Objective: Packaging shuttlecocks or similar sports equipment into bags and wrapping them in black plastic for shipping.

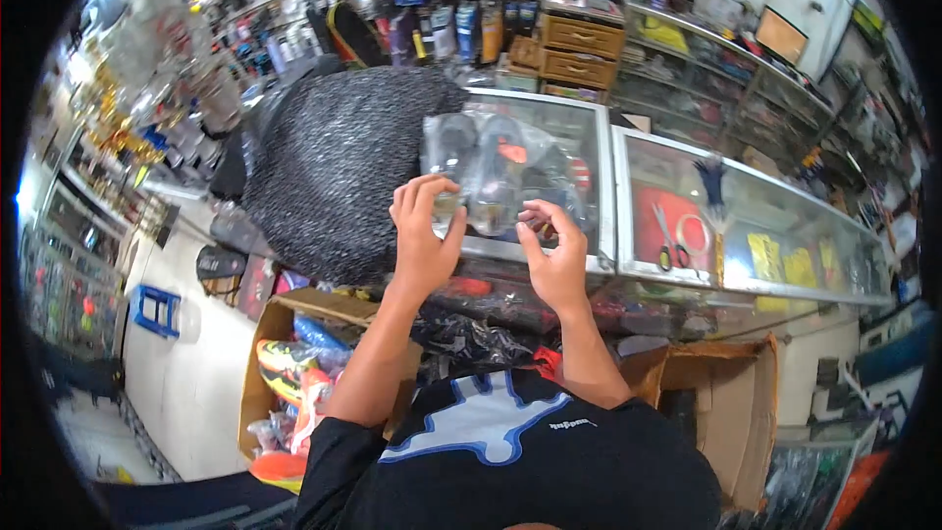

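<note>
Several clear plastic bags [491,162] with dark items inside lie on the glass display counter [600,191]. My left hand [429,232] is over the near left edge of the bags, thumb and fingers apart. At their near right edge, my right hand [553,254] has its fingers curled and apart, and no item shows in it. Whether either hand touches the plastic cannot be told. A large, black, textured bundle [331,169] rests just left of the bags.
Scissors [668,235], a tape roll [693,233] and a dark-bristled brush [712,188] lie on the right counter. An open carton of packaged goods [254,383] stands at lower left, another carton [769,419] at lower right. A blue stool [156,311] stands on the floor.
</note>
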`<state>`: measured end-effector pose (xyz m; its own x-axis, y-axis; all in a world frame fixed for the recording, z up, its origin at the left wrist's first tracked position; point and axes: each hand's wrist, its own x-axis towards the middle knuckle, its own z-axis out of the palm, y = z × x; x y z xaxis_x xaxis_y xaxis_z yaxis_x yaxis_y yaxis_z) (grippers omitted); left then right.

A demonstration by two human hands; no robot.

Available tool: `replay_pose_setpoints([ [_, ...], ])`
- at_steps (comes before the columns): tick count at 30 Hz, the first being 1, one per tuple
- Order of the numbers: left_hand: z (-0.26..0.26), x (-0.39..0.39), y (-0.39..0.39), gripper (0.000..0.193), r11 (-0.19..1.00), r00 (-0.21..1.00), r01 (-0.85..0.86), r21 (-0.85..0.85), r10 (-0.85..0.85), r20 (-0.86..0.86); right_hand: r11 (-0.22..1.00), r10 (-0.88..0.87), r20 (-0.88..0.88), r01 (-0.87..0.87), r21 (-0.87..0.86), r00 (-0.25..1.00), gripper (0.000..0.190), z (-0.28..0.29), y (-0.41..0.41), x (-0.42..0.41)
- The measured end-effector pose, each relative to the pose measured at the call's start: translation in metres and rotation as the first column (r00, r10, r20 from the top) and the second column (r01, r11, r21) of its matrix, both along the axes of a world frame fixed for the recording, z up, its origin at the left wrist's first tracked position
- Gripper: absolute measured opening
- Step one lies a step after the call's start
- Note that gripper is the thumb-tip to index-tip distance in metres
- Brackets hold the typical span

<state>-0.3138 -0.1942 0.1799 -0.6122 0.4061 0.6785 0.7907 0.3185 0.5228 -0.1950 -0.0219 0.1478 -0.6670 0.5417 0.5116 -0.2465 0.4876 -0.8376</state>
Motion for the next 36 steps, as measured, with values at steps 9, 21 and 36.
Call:
replay_pose_setpoints([
  [9, -0.045, -0.045, -0.104, 0.070, 0.799, 0.866, -0.437, -0.413, 0.498, 0.047, 0.904, 0.427, 0.004, -0.427, -0.021, 0.904, 0.035, 0.002, -0.105, -0.080],
  [21, -0.035, -0.091, -0.130, 0.031, 0.932, 0.900, -0.361, 0.032, 0.339, 0.272, 0.893, 0.432, 0.171, -0.446, 0.053, 0.885, 0.056, -0.003, -0.132, -0.147],
  [36, -0.022, -0.103, -0.177, 0.025, 0.927, 0.908, -0.262, 0.268, 0.142, 0.395, 0.813, 0.026, 0.284, -0.185, 0.552, 0.959, 0.086, 0.055, -0.155, -0.217],
])
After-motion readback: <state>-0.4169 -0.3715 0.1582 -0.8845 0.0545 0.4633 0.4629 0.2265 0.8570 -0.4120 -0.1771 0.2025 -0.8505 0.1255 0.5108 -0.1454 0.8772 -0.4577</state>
